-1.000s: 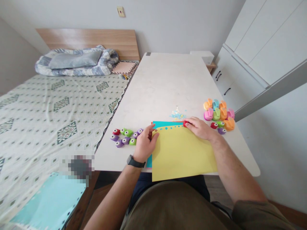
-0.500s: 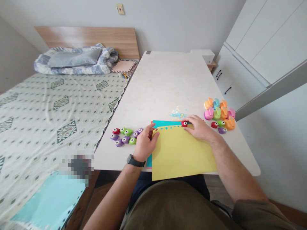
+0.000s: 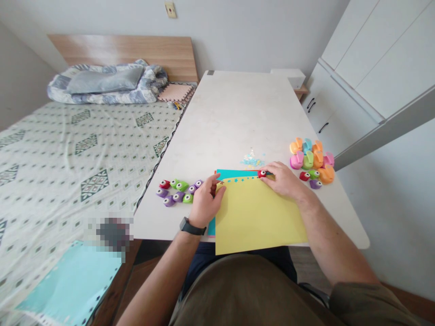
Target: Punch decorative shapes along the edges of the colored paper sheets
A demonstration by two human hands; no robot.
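A yellow sheet of paper point(image 3: 256, 215) lies on a teal sheet point(image 3: 234, 174) at the near edge of the white table point(image 3: 234, 108). A row of small punched shapes runs along the yellow sheet's top edge. My right hand point(image 3: 283, 180) is closed on a small red paper punch point(image 3: 261, 173) at that edge. My left hand point(image 3: 205, 201) presses the sheet's left corner, thumb on top and fingers curled at the paper's edge. Several small punches point(image 3: 178, 190), red, green and purple, lie just left of that hand.
A cluster of larger coloured punches point(image 3: 311, 160) sits at the table's right edge. Paper confetti point(image 3: 252, 159) lies beyond the sheets. A bed point(image 3: 74, 149) with a patterned cover runs along the table's left side; a teal sheet point(image 3: 68, 285) lies on its near corner. White cabinets point(image 3: 367, 59) stand to the right.
The red punch has come out from under my right hand's fingers and now shows at the sheet's top edge. My left hand has stayed put.
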